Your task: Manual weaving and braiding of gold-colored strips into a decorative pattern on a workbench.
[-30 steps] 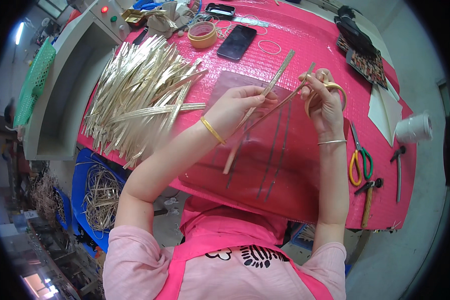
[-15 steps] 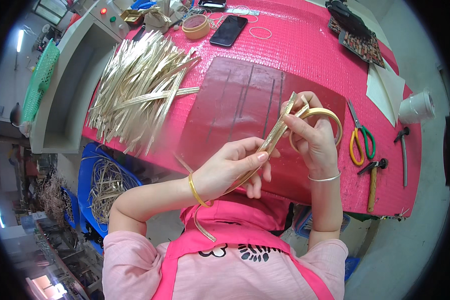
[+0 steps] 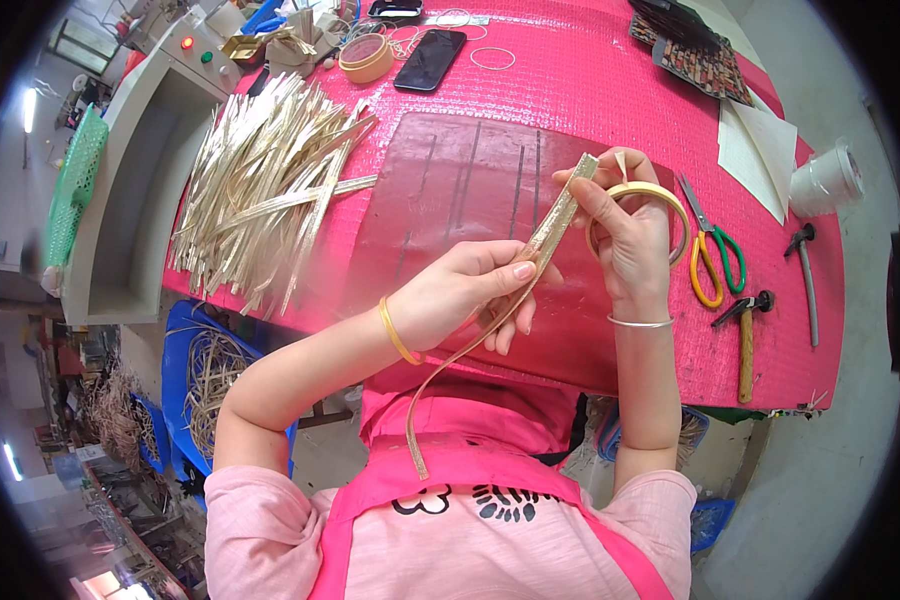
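Observation:
My left hand (image 3: 470, 285) pinches shiny gold strips (image 3: 557, 222) partway along, between thumb and fingers. My right hand (image 3: 630, 235) grips their upper end with thumb and forefinger. A roll of pale yellow tape (image 3: 662, 190) hangs on the fingers of that same hand, a short torn tail of tape sticking up. One long narrow end of strip trails from below my left hand down over the pink apron (image 3: 440, 440). Beneath both hands lies a dark red mat (image 3: 440, 220) with several dark lines. How many strips are held I cannot tell.
A large heap of gold strips (image 3: 270, 180) covers the table's left. Scissors (image 3: 707, 250), a wooden-handled hammer (image 3: 746, 350) and a grey-handled hammer (image 3: 808, 285) lie at right. Behind are a phone (image 3: 430, 60), another tape roll (image 3: 366, 62) and rubber bands (image 3: 493, 58). A blue bin (image 3: 178, 370) stands lower left.
The upper ends of the strips, spread apart before, now lie together as one band. Both hands have lifted a little, and the trailing end hangs in a longer curve.

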### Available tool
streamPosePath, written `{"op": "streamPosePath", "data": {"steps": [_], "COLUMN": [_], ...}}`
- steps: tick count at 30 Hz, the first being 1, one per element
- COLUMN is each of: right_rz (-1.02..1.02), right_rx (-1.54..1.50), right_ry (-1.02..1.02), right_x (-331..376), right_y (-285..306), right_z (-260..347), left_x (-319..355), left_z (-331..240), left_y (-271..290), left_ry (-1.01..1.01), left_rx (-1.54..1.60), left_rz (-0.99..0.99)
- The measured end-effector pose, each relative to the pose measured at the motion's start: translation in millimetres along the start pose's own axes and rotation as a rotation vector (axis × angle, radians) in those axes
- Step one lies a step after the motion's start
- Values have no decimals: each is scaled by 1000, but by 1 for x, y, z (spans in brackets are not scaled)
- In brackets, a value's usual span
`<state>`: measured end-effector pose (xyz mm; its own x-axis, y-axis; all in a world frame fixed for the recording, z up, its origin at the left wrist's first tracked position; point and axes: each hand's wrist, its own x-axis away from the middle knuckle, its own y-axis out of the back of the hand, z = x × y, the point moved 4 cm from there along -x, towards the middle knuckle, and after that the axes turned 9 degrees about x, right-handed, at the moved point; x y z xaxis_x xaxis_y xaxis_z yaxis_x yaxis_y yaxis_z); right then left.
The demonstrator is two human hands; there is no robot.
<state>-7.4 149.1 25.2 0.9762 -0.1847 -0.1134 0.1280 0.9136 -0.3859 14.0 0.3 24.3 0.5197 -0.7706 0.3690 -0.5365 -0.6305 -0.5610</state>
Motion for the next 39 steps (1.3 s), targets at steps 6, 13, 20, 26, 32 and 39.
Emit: {"op": "streamPosePath", "data": {"steps": [6, 13, 20, 26, 32, 39], "right_rz": [-40, -111, -208, -202, -221, -162], "right_rx": [42, 73, 177, 126, 185, 203], "right_ry": [107, 202, 232, 249, 233, 283], "right_x": [0, 2, 4, 4, 5, 0], "right_y": [6, 5, 13, 13, 12, 15], "right_z": [16, 21, 23, 25, 28, 28], "left_x": [-10, -18, -23, -25, -26, -25], "left_z": [0, -2, 0, 1, -1, -2], "left_y": [-5, -11, -17, -19, -20, -14], "left_ry": [57, 15, -9, -16, -22, -92], "left_rx": [156, 132, 157, 136, 104, 53], "left_rz": [81, 73, 75, 70, 59, -29]}}
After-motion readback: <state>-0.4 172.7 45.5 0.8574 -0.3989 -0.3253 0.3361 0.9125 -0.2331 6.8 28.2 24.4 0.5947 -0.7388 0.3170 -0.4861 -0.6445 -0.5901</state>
